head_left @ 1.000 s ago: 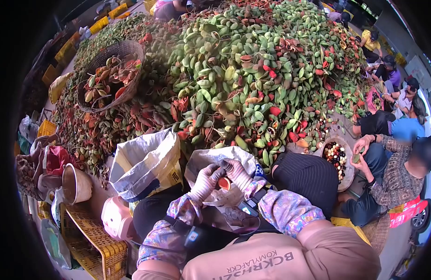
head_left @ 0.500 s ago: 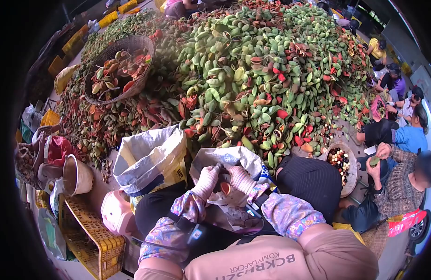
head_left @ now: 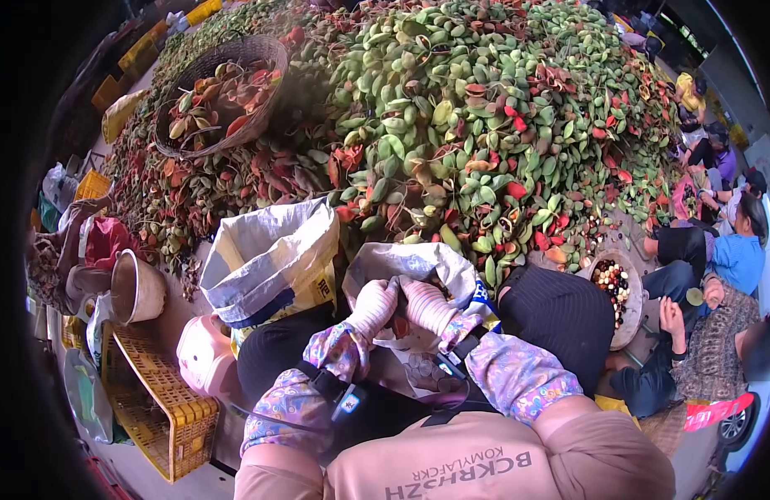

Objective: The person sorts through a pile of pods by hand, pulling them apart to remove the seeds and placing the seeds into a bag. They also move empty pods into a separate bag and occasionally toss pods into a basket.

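Note:
My left hand (head_left: 374, 308), in a pale striped glove, is closed with its fingertips brought close to those of my right hand (head_left: 427, 306). That hand wears a matching glove and is closed too. Both are over the mouth of a white woven sack (head_left: 376, 260) between my knees. The gloves cover most of what lies between the fingers, and I cannot make it out. A second white and yellow sack (head_left: 268, 262) stands open to the left. Beyond the sacks rises a big heap of green and red seed pods (head_left: 435, 142).
A wicker basket (head_left: 260, 129) of split pods rests on the heap. At left are a tub (head_left: 138, 289), a yellow crate (head_left: 164, 392) and a pink container (head_left: 206, 354). A bowl of dark and pale seeds (head_left: 611, 293) stands right, beside a seated person (head_left: 706, 342); other people sit beyond.
The reddish split pod piece seen below my fingers is mostly out of sight now. My hands have shifted slightly upward. The person at right has moved their hands apart. The camera view shifted a little.

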`<state>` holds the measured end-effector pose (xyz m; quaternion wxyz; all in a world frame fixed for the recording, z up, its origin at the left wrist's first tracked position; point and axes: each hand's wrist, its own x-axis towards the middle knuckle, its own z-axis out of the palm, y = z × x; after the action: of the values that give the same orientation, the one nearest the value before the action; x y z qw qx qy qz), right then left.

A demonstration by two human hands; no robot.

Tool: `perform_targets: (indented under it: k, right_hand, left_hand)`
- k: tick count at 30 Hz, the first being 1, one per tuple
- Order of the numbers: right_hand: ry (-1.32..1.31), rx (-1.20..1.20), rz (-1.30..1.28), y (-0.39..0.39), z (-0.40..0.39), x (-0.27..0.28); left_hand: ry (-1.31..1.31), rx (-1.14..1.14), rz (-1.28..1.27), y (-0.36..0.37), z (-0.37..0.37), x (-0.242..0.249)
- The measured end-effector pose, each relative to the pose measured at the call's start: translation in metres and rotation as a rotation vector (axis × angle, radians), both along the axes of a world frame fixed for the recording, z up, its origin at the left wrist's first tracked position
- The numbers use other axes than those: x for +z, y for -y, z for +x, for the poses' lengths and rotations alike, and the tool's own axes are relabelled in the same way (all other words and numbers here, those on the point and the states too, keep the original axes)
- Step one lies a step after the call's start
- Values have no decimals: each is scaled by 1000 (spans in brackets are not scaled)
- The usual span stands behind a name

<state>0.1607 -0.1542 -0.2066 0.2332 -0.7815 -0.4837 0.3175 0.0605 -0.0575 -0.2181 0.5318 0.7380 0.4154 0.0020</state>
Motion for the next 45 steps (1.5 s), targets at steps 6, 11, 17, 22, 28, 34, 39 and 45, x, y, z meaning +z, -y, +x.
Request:
perform_targets:
  k: [6,11,17,22,28,34,39,45]
  right_hand:
    - [-239,-103,341,-3,1,-30]
    - [-935,-166,270,6,22,-29]
    - [-453,-168,-48,2,7,20]
    - [-14,-82,-49,-3,2,-3]
    - [-199,-158,-116,-1,4,4]
    - [-272,-163,-311,-2,9,-3]
    - [-547,-253,-235,1,7,-35]
    - [-200,-197,-124,0,7,-51]
  left_hand:
    - [2,-45,96,-6,2,6]
    - [46,-25,114,-13,1,2]
    - [-67,-218,283,-4,2,22]
    - [-59,-215,197,-3,1,18]
    - [-64,-178,23,0,3,20]
    - [-49,-280,256,-3,0,21]
    - [2,-294,230,-1,0,13]
    - [64,-284,198,0,0,16]
